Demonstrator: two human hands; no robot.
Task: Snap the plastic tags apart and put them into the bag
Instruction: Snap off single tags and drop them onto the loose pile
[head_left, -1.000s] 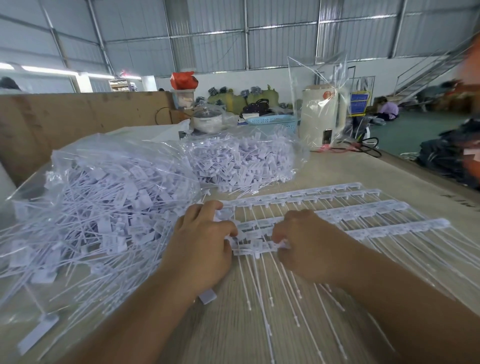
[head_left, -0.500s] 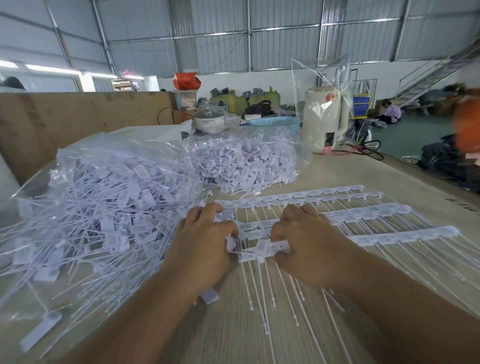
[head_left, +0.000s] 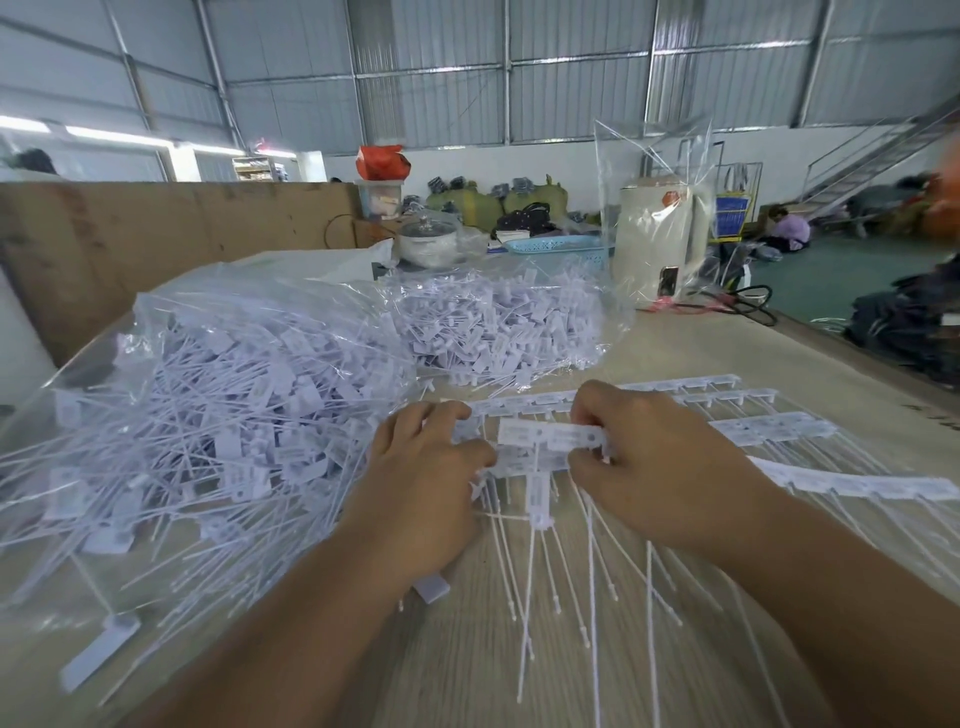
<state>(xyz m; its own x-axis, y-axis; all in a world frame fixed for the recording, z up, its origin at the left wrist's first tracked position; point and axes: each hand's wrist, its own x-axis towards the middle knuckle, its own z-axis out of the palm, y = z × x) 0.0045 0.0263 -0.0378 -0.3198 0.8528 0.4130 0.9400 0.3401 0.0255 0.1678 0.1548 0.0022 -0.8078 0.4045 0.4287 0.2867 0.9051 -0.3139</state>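
Both hands grip one strip of joined white plastic tags (head_left: 548, 439) in the middle of the wooden table. My left hand (head_left: 423, 478) pinches its left end and my right hand (head_left: 660, 457) pinches its right part. One tag (head_left: 537, 501) hangs twisted downward between the hands, its thin tail pointing toward me. More tag strips (head_left: 769, 428) lie in rows to the right, tails fanned toward me. A clear bag (head_left: 208, 410) heaped with separated tags lies just left of my left hand.
A second clear bag of tags (head_left: 498, 327) lies behind the strips. A cream kettle (head_left: 657, 244) in plastic wrap, a blue basket (head_left: 558, 244) and a lidded pot (head_left: 428, 241) stand at the table's far end. Loose tags (head_left: 98, 657) lie near left.
The hands lifted and twisted the strip; one tag now hangs turned downward between them. My right hand shifted right and up a little. The camera moved slightly closer.
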